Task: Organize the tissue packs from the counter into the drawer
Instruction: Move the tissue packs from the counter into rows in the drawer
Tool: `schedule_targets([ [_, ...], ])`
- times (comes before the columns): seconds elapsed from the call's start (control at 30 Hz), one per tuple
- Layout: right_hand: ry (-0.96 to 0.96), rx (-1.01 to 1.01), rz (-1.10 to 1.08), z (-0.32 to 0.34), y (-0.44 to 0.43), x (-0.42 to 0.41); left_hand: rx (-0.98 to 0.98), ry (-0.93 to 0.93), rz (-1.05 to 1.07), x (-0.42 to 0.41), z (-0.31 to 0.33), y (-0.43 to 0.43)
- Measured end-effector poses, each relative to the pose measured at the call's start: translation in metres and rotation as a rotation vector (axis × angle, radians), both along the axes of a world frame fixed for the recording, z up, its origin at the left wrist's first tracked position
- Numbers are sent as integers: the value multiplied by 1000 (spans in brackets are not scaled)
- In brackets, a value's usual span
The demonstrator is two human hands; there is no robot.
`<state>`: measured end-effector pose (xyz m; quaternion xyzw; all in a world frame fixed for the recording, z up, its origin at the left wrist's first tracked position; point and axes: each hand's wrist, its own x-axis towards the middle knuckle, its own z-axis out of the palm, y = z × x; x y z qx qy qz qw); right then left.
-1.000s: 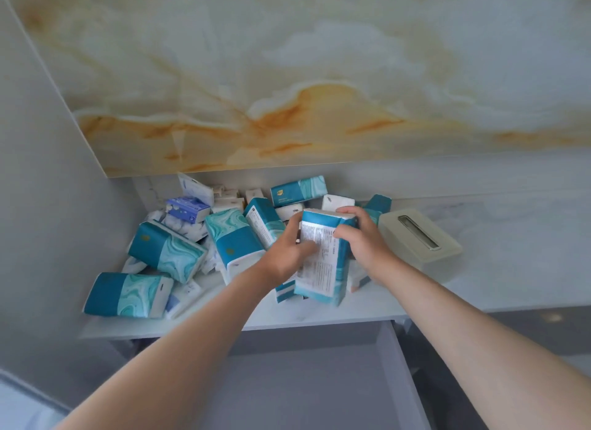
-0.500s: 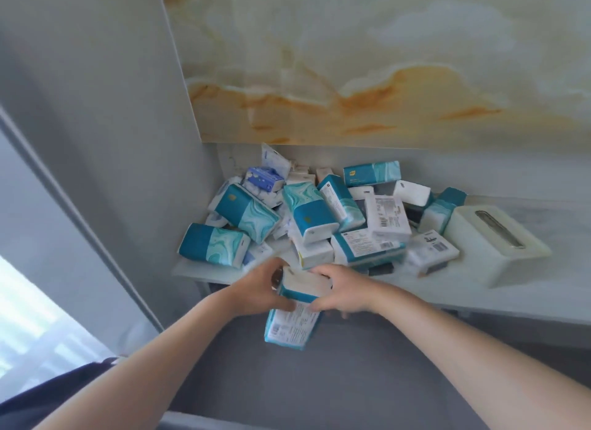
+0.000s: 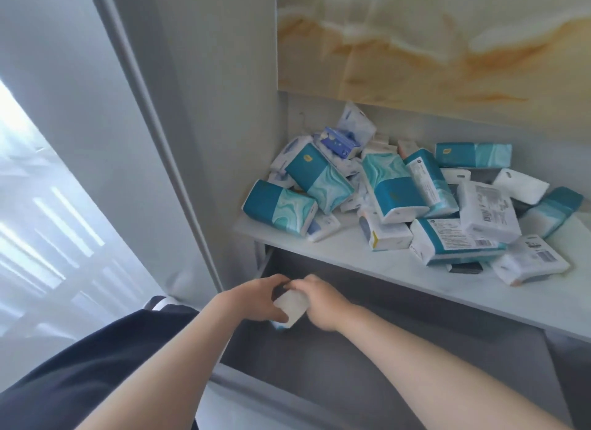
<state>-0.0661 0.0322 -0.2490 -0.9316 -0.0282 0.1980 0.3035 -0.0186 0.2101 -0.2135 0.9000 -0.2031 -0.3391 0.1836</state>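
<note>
tissue pack (image 3: 291, 308) gripped between both hands' fingers (image 3: 315, 284) inside drawer (image 3: 415, 359).

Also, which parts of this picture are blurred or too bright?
Head view: the left hand, right hand and the tissue pack they hold are motion-blurred; the window at far left is overexposed; the pile on the counter looks fairly sharp.

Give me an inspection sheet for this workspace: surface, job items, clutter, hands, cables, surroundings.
Surface: white marbled counter, partly covered.
Job's things: teal-and-white wrapped tissue packs piled on the counter; one white-ended pack held at the open grey drawer, left rear corner.
Clutter: small dark-blue packet atop the pile.
Grippers: left hand and right hand both grip the held pack.
Cables: nothing seen.
Surroundings: cream-and-orange marbled wall panel; bright window at left.
</note>
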Motion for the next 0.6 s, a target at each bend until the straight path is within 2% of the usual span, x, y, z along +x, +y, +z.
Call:
schedule_targets([
  [0.1, -17, 42, -115, -17, 17, 2, 96, -81, 20, 11, -15, 5],
  [0.17, 63, 94, -290, -26, 29, -1, 155, -137, 47, 17, -23, 7],
  [0.2, 168, 187, -404, -27, 35, -2, 167, -165, 75, 20, -27, 7],
  [0.27, 467, 498, -596, -23, 48, -2, 153, -188, 171, 24, -33, 7],
  [0.33, 601, 743, -702, -23, 58, 2, 109, -151, 282, 27, -39, 7],
  [0.4, 565, 789, -768, -27, 65, 10, 110, -128, 305, 29, -45, 9],
  [0.6, 394, 758, -952, -33, 67, 32, 83, -88, 303, 33, -42, 18],
])
